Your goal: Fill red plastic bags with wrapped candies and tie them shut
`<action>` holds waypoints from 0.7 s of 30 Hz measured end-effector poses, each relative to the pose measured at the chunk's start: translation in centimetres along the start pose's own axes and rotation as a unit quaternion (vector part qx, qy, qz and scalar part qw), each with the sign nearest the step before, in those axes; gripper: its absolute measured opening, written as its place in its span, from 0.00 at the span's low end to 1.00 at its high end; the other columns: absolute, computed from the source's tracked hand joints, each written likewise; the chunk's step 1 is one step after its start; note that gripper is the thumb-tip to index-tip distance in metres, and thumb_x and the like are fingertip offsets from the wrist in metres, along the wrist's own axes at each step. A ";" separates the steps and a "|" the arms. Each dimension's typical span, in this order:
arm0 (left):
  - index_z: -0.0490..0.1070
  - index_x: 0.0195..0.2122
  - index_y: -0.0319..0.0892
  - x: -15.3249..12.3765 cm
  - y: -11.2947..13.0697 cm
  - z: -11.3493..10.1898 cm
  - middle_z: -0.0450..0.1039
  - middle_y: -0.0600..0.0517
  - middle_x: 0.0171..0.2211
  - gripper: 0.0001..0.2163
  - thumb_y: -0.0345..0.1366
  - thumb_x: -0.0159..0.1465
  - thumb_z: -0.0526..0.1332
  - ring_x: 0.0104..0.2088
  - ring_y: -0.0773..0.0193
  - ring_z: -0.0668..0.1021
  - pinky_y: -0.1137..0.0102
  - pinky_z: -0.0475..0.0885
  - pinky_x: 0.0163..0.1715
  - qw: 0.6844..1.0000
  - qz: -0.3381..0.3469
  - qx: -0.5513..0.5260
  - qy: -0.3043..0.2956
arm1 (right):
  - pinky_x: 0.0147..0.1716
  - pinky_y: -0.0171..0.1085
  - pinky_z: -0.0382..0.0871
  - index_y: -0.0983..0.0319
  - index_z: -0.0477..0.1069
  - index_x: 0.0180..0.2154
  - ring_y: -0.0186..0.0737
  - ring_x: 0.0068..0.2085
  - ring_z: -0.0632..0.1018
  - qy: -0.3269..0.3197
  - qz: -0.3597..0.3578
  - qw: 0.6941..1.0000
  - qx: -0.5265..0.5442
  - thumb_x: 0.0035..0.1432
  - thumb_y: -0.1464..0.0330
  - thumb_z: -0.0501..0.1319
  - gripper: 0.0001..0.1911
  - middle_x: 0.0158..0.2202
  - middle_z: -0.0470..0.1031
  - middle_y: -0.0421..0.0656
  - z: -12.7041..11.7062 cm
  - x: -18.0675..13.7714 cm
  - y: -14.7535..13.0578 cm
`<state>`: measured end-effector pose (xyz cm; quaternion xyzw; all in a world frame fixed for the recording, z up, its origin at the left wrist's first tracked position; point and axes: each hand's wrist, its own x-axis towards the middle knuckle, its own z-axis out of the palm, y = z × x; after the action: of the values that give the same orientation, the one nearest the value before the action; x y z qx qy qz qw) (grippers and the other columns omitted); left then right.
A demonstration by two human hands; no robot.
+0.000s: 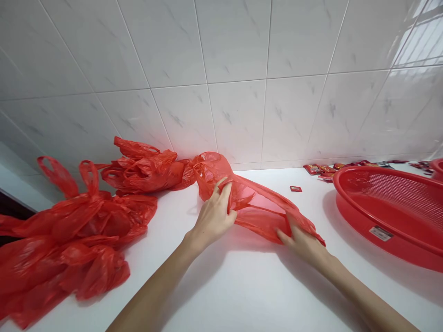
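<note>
A thin red plastic bag (263, 198) is stretched between my two hands above the white table. My left hand (212, 214) grips its gathered left side, thumb pointing right. Reaching into the loop of its right end, my right hand (301, 240) has the red film draped over its fingers, with the thumb in front. The fingertips of the right hand are partly hidden by the film. Part of the bag puffs up behind my left hand, close to the tiled wall, where it meets a heap of crumpled red bags (145, 170).
Knotted, filled-looking red bags (76, 230) pile up on the left of the white table (228, 295). At right stands a large red plastic basket (384, 216). Several small red packets (320, 169) lie behind it; one small red packet (296, 189) lies apart. The tiled wall (238, 120) bounds the back.
</note>
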<state>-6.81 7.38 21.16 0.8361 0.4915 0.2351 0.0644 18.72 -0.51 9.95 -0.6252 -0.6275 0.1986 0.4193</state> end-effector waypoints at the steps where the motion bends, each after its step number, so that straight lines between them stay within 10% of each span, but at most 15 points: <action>1: 0.66 0.60 0.43 0.0 0.0 0.1 0.54 0.38 0.69 0.27 0.28 0.58 0.58 0.48 0.46 0.81 0.59 0.79 0.40 1.000 0.005 0.001 -0.006 | 0.25 0.40 0.67 0.56 0.74 0.45 0.46 0.26 0.76 -0.005 0.025 1.000 -0.010 0.60 0.57 0.63 0.14 0.23 0.72 0.40 0.1 0.1 -0.2; 8: 0.75 0.52 0.46 -1.9 1.8 0.1 0.60 0.43 0.67 0.15 0.33 0.67 0.57 0.62 0.49 0.71 0.52 0.69 0.59 0.971 0.201 -0.047 0.119 | 0.20 0.38 0.60 0.59 0.62 0.62 0.47 0.26 0.76 -0.003 0.057 0.996 -0.066 0.52 0.62 0.67 0.37 0.30 0.77 0.45 0.1 0.5 -1.4; 12: 0.76 0.49 0.45 -2.4 3.2 1.3 0.78 0.47 0.51 0.18 0.25 0.67 0.49 0.51 0.58 0.78 0.58 0.70 0.58 0.933 0.353 -0.067 -0.037 | 0.23 0.41 0.65 0.58 0.59 0.65 0.51 0.28 0.78 -0.033 0.003 0.998 -0.051 0.54 0.61 0.65 0.38 0.32 0.78 0.47 0.4 0.1 -1.7; 17: 0.76 0.46 0.42 -0.6 1.0 3.4 0.79 0.44 0.46 0.18 0.21 0.63 0.51 0.46 0.52 0.80 0.61 0.74 0.45 0.948 0.162 0.074 -0.263 | 0.28 0.41 0.70 0.60 0.50 0.69 0.46 0.31 0.79 -0.136 -0.052 0.984 -0.106 0.60 0.61 0.55 0.37 0.49 0.78 0.51 -0.1 -0.3 -3.1; 21: 0.74 0.44 0.43 0.7 -1.6 3.4 0.79 0.46 0.42 0.16 0.22 0.60 0.53 0.38 0.54 0.81 0.68 0.70 0.30 0.936 0.018 0.113 -0.333 | 0.26 0.40 0.69 0.62 0.46 0.71 0.49 0.31 0.80 -0.183 0.024 0.964 -0.189 0.62 0.63 0.53 0.39 0.37 0.81 0.48 -0.5 -0.1 -3.9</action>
<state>-6.28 9.17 17.86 0.8772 0.4497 -0.1121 0.1253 16.68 -1.28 13.20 -0.6605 -0.7049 0.1977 0.1668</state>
